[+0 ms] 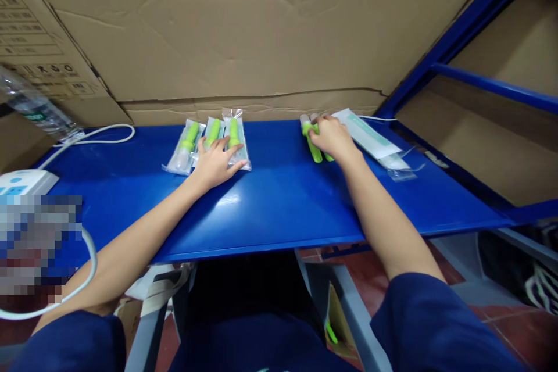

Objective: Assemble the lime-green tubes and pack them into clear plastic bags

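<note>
Three clear plastic packets, each with a lime-green handled item in it, lie side by side on the blue table (265,203). The left packet (178,158) shows a clear cap at its near end. My left hand (217,161) rests with spread fingers over the middle packet (212,131) and the right packet (239,128), partly hiding both. Farther right, my right hand (335,138) has its fingers closed around a lime-green handled item with a clear cap (329,157), mostly covered by the hand. A second such item (314,150) lies against it, unwrapped.
Flat printed packets (370,139) lie right of my right hand. Cardboard (244,29) stands along the back edge, a blue frame (492,90) at the right. At the left are a plastic bottle (39,110), a white cable (108,131) and a white power strip (30,181).
</note>
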`<state>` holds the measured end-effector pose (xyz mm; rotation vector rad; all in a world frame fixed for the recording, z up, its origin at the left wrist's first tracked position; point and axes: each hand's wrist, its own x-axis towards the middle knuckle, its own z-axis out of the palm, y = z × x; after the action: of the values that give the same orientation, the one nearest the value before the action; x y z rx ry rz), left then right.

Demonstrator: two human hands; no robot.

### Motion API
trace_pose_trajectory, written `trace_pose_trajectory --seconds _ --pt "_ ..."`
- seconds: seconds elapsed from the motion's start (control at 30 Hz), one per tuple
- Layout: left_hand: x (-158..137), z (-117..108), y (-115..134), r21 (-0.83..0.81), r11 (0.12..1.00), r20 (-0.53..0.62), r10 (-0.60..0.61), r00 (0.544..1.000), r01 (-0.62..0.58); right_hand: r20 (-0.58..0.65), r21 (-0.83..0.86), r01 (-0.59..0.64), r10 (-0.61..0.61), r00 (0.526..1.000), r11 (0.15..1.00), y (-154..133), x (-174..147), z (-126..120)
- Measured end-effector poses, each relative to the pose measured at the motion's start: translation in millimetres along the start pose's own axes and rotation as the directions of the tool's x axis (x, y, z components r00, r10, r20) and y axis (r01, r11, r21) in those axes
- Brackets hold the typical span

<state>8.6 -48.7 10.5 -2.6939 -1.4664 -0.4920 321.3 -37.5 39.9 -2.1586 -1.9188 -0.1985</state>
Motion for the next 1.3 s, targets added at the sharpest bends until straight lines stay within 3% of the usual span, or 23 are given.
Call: trace_pose_trajectory --seconds 0.13,0.3,0.4,0.5,0.6,0.73,1.0,1.3 --pt "-3 -1 2 -0.01 1.0 -0.023 0.01 1.0 -0.011 0.049 -0.016 -0.112 0.112 0.992 0.994 17 6 1" --pt "-4 -4 9 0.009 1.0 0.023 -0.02 1.0 0.02 0.02 0.015 -0.249 0.249 0.968 0.968 44 12 -6" --pt "-1 -3 16 0.023 0.999 0.039 -0.042 0.998 0.042 0.028 -0.015 -0.414 0.414 0.91 0.91 61 14 -9" --pt "0 -3 21 0.046 0.997 0.051 -0.062 0.997 0.06 0.123 -0.068 -0.522 0.526 0.842 0.85 74 17 -7" --pt "0 -5 21 0.056 0.997 0.077 -0.061 0.995 0.057 0.24 -0.084 -0.564 0.566 0.788 0.821 79 20 -3" --pt "-2 -7 15 0.054 0.998 0.088 -0.04 0.995 0.035 0.301 -0.071 -0.577 0.569 0.765 0.814 75 20 -3" --pt "-2 -5 12 0.038 0.999 0.075 -0.03 0.997 0.027 0.227 0.035 -0.571 0.55 0.804 0.82 61 10 -19" --pt "-2 -6 10 0.054 0.998 0.08 -0.029 0.996 0.024 0.022 0.031 -0.304 0.303 0.953 0.952 17 -2 -27"
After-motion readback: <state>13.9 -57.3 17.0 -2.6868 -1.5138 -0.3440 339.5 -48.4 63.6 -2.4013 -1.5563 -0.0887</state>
